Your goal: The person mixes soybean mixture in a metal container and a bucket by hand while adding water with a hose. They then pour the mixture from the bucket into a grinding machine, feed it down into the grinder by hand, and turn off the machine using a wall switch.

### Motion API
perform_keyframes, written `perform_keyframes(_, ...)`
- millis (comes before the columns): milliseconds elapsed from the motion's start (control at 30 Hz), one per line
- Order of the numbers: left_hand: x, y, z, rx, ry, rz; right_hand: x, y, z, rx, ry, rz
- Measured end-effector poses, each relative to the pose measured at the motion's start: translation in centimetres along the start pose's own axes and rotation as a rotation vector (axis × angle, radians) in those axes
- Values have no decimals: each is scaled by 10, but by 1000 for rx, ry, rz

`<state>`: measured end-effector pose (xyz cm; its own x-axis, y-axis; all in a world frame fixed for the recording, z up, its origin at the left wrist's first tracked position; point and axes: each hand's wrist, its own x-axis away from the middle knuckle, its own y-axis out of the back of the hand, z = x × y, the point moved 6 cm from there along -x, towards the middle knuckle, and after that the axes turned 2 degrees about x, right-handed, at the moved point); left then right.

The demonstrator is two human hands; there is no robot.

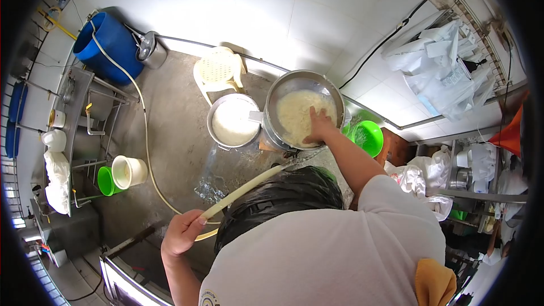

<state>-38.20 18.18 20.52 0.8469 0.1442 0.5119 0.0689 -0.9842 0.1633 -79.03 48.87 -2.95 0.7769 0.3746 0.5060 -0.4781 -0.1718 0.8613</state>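
Observation:
My left hand (182,232) is wrapped around a pale yellow hose (243,188) at the lower left. The hose runs up and right past a black plastic apron (277,198), and clear water sprays near its far end. My right hand (319,126) reaches into a large round metal drum (271,92), fingers spread on a pale, wet, lumpy mass (293,112). Whether the fingertips sink into it I cannot tell. Just left of the drum stands a metal pot (211,126) with whitish contents, below the drum's short spout (256,116).
A cream plastic stool (218,68) stands against the wall. Behind the drum is a bright green bucket (371,139). At left are a blue barrel (116,48), a white bucket (133,171) and a metal sink table (82,113). The hose crosses the wet floor (181,119).

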Motion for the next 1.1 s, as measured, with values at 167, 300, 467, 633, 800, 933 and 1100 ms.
perform_keyframes(167,37,35,66,-325,192,-325,-74,-49,25,-454,-65,75)
perform_keyframes(300,71,61,155,-405,277,-560,-32,16,68,-473,117,-1)
perform_keyframes(467,111,67,245,-353,425,-785,-20,-41,74,-185,413,346)
perform_keyframes(633,115,36,263,-127,645,-792,-21,-33,18,8,379,104)
perform_keyframes(800,129,30,317,-346,544,-792,-93,11,-16,74,122,149)
perform_keyframes(933,123,6,293,-547,642,-613,-99,12,22,-88,51,-174)
perform_keyframes(1100,135,-19,307,-448,826,-386,-66,-15,64,-127,192,44)
